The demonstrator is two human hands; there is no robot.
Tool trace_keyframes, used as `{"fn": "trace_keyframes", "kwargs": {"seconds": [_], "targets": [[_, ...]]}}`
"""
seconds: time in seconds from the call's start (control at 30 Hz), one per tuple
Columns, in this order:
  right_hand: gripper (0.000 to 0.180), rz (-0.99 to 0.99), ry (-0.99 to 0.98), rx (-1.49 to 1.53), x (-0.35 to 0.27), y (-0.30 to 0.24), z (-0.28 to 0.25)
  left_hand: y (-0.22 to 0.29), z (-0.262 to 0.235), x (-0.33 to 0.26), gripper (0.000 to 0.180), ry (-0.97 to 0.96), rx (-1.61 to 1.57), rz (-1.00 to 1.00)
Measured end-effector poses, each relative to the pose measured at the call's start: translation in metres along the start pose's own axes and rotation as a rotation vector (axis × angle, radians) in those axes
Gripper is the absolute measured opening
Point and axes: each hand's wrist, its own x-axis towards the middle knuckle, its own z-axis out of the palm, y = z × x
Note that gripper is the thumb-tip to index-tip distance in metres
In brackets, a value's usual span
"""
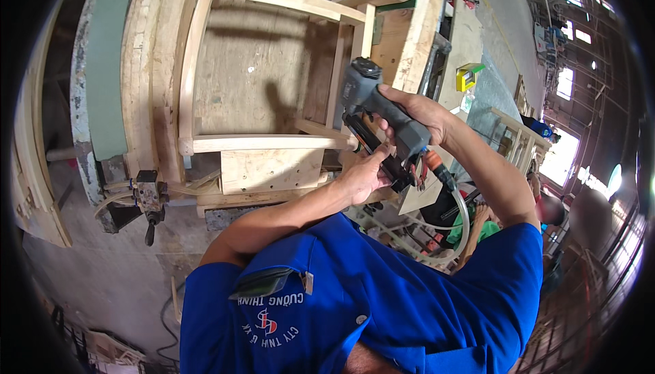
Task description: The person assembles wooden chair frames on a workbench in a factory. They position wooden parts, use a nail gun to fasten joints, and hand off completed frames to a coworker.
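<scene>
A dark grey pneumatic nail gun (358, 87) is held up in front of my chest, tilted over the right end of a wooden frame (266, 143). My right hand (424, 118) is wrapped round its handle. My left hand (365, 175) grips the black magazine below, with thumb and fingers closed on it. From the handle's end an orange-and-black coupling (437, 162) leads into a clear air hose (465, 227), which loops down on the right. The frame has pale rails around a plywood panel (245, 74). The tool's nose is hard to make out.
A lever valve (148, 200) with hoses sits at the bench's near left corner. Clamped timber (147, 53) runs along the left. A yellow-and-green box (468, 78) rests on a board at the right. Another person in green (477, 227) is close by on the right.
</scene>
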Motion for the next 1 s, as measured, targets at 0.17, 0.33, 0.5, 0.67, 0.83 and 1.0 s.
{"fn": "trace_keyframes", "kwargs": {"seconds": [0.17,0.33,0.5,0.67,0.83,1.0], "targets": [[0.046,0.227,0.026,-0.147,0.067,-0.030,0.011,0.010,-0.022,0.021,0.022,0.078,-0.280,-0.023],[0.045,0.396,0.027,-0.174,0.097,-0.043,0.027,0.018,-0.035,0.025,0.031,0.070,-0.423,-0.059],[0.047,0.433,0.040,-0.181,0.109,-0.047,0.041,0.024,-0.039,0.022,0.037,0.057,-0.464,-0.044],[0.051,0.421,0.128,-0.233,0.113,-0.042,0.051,0.022,-0.045,0.022,0.039,-0.015,-0.515,-0.056],[0.049,0.378,0.164,-0.260,0.112,-0.038,0.060,0.022,-0.045,0.018,0.041,0.006,-0.507,-0.063],[0.049,0.387,0.170,-0.269,0.113,-0.038,0.060,0.024,-0.044,0.015,0.040,0.021,-0.523,-0.068]]}}
